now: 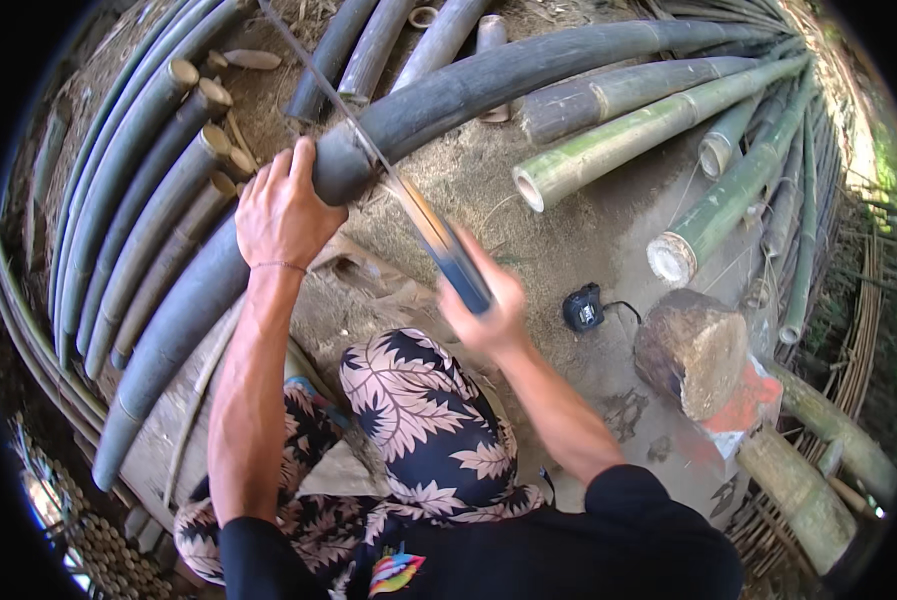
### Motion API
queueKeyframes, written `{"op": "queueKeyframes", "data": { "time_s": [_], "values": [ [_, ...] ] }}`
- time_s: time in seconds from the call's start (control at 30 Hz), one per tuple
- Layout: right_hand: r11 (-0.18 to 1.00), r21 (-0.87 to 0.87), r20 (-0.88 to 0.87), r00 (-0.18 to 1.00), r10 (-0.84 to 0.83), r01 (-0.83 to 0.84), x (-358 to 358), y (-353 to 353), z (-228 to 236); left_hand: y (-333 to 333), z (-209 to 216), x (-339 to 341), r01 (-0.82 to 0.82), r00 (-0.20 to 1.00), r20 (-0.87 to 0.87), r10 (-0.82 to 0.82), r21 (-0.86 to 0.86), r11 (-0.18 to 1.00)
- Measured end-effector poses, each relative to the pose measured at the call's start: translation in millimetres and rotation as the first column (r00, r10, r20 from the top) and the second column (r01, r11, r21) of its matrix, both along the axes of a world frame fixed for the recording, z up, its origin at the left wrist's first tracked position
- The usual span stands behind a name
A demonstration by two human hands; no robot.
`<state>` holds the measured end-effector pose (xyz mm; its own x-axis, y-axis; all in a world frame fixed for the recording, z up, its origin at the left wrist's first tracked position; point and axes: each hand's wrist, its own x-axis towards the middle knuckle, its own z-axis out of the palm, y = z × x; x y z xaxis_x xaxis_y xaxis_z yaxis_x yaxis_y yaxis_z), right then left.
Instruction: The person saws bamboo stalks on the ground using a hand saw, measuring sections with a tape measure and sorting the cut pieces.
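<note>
A long dark bamboo pole point(508, 75) runs across in front of me, from the lower left to the far upper right. My left hand point(286, 212) is wrapped over the pole just left of the cut, its fingers pressed down on it. In my right hand point(485, 305), slightly smeared by motion, is a hand saw point(431, 228) with a wooden and dark handle. The saw's thin blade lies across the pole beside a joint and points to the upper left. How deep the blade sits in the bamboo I cannot tell.
Several cut bamboo poles point(158, 165) lie at the left. More poles, one green point(658, 120), fan out at the right. A black tape measure point(585, 307) rests on the ground near a wood stump point(703, 352). Short bamboo pieces point(378, 45) lie beyond the pole.
</note>
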<state>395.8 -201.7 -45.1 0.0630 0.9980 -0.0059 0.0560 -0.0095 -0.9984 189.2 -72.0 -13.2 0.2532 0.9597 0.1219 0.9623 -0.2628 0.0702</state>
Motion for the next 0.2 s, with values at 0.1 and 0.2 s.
{"op": "queueKeyframes", "data": {
  "time_s": [0.1,0.2],
  "values": [
    [0.997,0.050,0.420,0.907,0.026,-0.051,75.2,-144.4,24.4,14.7,20.0,-2.0,-0.087,0.996,-0.029,0.086,-0.066,0.994],
    [1.000,0.008,0.468,0.884,0.015,-0.021,81.8,-189.5,17.3,10.2,0.6,-0.2,-0.033,0.999,-0.030,0.035,0.043,0.999]
  ]
}}
